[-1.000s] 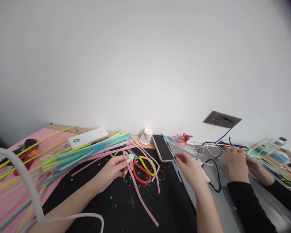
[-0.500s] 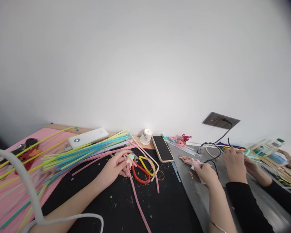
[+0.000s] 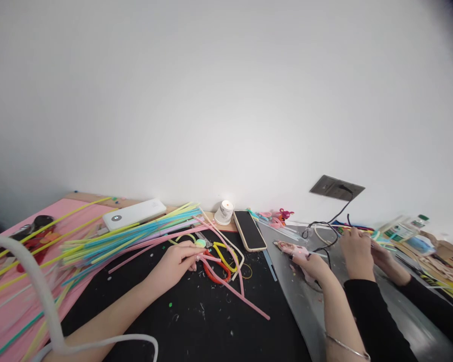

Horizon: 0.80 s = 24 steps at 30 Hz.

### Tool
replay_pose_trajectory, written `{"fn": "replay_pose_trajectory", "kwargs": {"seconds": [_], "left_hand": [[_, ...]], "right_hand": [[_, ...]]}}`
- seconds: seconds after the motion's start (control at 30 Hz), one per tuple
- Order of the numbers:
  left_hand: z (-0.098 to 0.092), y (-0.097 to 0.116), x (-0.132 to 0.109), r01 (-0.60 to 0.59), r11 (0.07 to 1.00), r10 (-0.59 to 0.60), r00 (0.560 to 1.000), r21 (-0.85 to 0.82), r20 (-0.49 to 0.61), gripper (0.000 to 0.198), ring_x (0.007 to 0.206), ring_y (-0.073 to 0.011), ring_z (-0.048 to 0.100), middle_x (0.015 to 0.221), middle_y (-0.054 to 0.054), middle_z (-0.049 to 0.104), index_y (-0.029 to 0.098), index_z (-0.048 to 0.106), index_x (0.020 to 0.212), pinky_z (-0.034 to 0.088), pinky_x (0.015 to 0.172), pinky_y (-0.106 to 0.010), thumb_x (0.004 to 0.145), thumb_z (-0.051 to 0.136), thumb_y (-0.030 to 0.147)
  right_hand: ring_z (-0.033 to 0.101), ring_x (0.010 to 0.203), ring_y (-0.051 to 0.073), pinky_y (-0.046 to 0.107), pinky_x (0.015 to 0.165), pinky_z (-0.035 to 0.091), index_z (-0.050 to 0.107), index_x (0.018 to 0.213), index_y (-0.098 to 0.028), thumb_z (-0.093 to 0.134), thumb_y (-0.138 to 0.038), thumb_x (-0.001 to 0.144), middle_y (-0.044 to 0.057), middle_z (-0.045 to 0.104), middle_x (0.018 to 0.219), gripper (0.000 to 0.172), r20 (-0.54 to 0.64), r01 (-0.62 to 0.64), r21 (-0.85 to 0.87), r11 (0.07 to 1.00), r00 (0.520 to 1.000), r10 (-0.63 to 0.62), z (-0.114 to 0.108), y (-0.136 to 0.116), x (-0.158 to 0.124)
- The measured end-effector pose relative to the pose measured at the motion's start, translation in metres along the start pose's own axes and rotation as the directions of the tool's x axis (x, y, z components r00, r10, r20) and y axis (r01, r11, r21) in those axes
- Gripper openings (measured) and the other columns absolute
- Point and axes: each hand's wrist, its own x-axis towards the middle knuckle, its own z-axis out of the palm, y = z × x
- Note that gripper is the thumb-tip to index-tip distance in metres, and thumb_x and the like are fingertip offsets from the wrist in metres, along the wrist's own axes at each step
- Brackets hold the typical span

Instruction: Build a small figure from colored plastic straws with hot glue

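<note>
My left hand pinches a small pipe-cleaner piece with a pale green part at the fingertips. A long pink pipe cleaner runs out from it to the lower right. Just past the fingertips lie red and yellow looped tool handles with a metal head; the tool's exact kind is partly hidden. My right hand is wrapped round a pink glue gun with a stained nozzle, held over the grey tabletop and pointing left, apart from the left hand's piece.
Many coloured pipe cleaners lie left, beside a white power bank. A paper cup and a phone stand behind. At right, a co-worker's hands in black sleeves work near black cords. A white tube crosses the left foreground.
The long pink pipe cleaner has swung from pointing down toward me to pointing lower right as my left hand turned. My right hand stays closed on the glue gun. The view has shifted slightly.
</note>
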Motion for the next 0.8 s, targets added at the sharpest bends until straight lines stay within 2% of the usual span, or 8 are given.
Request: {"fn": "replay_pose_trajectory", "kwargs": {"seconds": [0.13, 0.2, 0.23, 0.3, 0.37, 0.43, 0.57, 0.8], "left_hand": [[0.000, 0.006, 0.001, 0.023, 0.999, -0.024, 1.000, 0.024, 0.015, 0.021, 0.059, -0.0163, 0.063, 0.077, -0.003, 0.065, 0.019, 0.071, 0.088, 0.051, 0.060, -0.028, 0.083, 0.052, 0.025], [0.001, 0.005, 0.000, 0.055, 0.998, -0.055, 0.998, -0.005, 0.016, 0.013, 0.060, -0.0174, 0.064, 0.069, -0.001, 0.065, 0.019, 0.065, 0.083, 0.051, 0.062, -0.029, 0.083, 0.054, 0.027], [0.002, 0.004, 0.000, 0.072, 0.997, -0.072, 0.997, -0.024, 0.014, 0.011, 0.060, -0.0179, 0.065, 0.066, 0.000, 0.065, 0.020, 0.062, 0.080, 0.051, 0.063, -0.029, 0.082, 0.055, 0.028], [0.002, 0.003, -0.001, 0.098, 0.994, -0.098, 0.995, -0.046, 0.005, 0.012, 0.061, -0.0187, 0.066, 0.065, 0.000, 0.066, 0.020, 0.057, 0.074, 0.051, 0.063, -0.030, 0.081, 0.058, 0.030], [0.001, 0.003, -0.001, 0.115, 0.993, -0.116, 0.993, -0.038, -0.010, 0.016, 0.060, -0.0190, 0.066, 0.066, -0.001, 0.067, 0.020, 0.057, 0.070, 0.051, 0.063, -0.030, 0.080, 0.059, 0.032], [0.000, 0.005, -0.002, 0.130, 0.991, -0.130, 0.991, -0.018, -0.030, 0.018, 0.060, -0.0191, 0.066, 0.065, -0.001, 0.067, 0.020, 0.058, 0.068, 0.050, 0.062, -0.030, 0.080, 0.060, 0.033], [0.000, 0.011, -0.003, 0.153, 0.988, -0.154, 0.986, -0.021, -0.059, 0.022, 0.060, -0.0194, 0.067, 0.061, 0.000, 0.066, 0.020, 0.060, 0.067, 0.051, 0.062, -0.030, 0.080, 0.059, 0.038], [0.001, 0.013, -0.001, 0.137, 0.991, -0.135, 0.985, 0.009, -0.108, 0.019, 0.060, -0.0190, 0.067, 0.067, -0.001, 0.068, 0.020, 0.061, 0.071, 0.051, 0.063, -0.031, 0.081, 0.053, 0.034]], "right_hand": [[0.067, 0.066, 0.028, 0.034, 0.059, 0.049, 0.060, 0.065, -0.015, 0.061, -0.036, 0.072, 0.015, 0.068, 0.067, 0.023, 0.093, -0.027, 0.087, 0.996, 0.995, 0.019, -0.006, -0.009, -0.008], [0.064, 0.057, 0.022, 0.031, 0.055, 0.048, 0.056, 0.067, -0.017, 0.055, -0.035, 0.077, 0.011, 0.066, 0.064, 0.021, 0.137, -0.032, 0.205, 0.978, 0.991, 0.003, -0.009, -0.013, -0.014], [0.061, 0.052, 0.019, 0.030, 0.052, 0.047, 0.054, 0.069, -0.018, 0.053, -0.034, 0.077, 0.009, 0.065, 0.062, 0.018, 0.152, -0.041, 0.307, 0.951, 0.988, -0.007, -0.011, -0.015, -0.018], [0.055, 0.043, 0.014, 0.027, 0.046, 0.044, 0.050, 0.073, -0.019, 0.056, -0.032, 0.075, 0.006, 0.065, 0.064, 0.014, 0.155, -0.053, 0.546, 0.836, 0.987, -0.039, -0.015, -0.020, -0.028], [0.051, 0.042, 0.012, 0.025, 0.043, 0.041, 0.049, 0.078, -0.019, 0.063, -0.029, 0.069, 0.005, 0.066, 0.067, 0.019, 0.125, -0.017, 0.687, 0.726, 0.988, -0.094, -0.020, -0.029, -0.040], [0.050, 0.043, 0.010, 0.023, 0.043, 0.039, 0.049, 0.076, -0.019, 0.066, -0.029, 0.067, 0.003, 0.065, 0.066, 0.022, 0.114, 0.041, 0.727, 0.686, 0.977, -0.179, -0.025, -0.040, -0.051], [0.049, 0.047, 0.010, 0.022, 0.045, 0.034, 0.050, 0.071, -0.018, 0.067, -0.040, 0.070, 0.000, 0.058, 0.059, 0.028, 0.157, 0.068, 0.795, 0.603, 0.936, -0.313, -0.027, -0.067, -0.072], [0.044, 0.046, 0.007, 0.019, 0.045, 0.030, 0.050, 0.064, -0.016, 0.070, -0.044, 0.070, -0.002, 0.054, 0.054, 0.035, 0.253, 0.022, 0.854, 0.520, 0.856, -0.451, -0.005, -0.117, -0.094]]}}
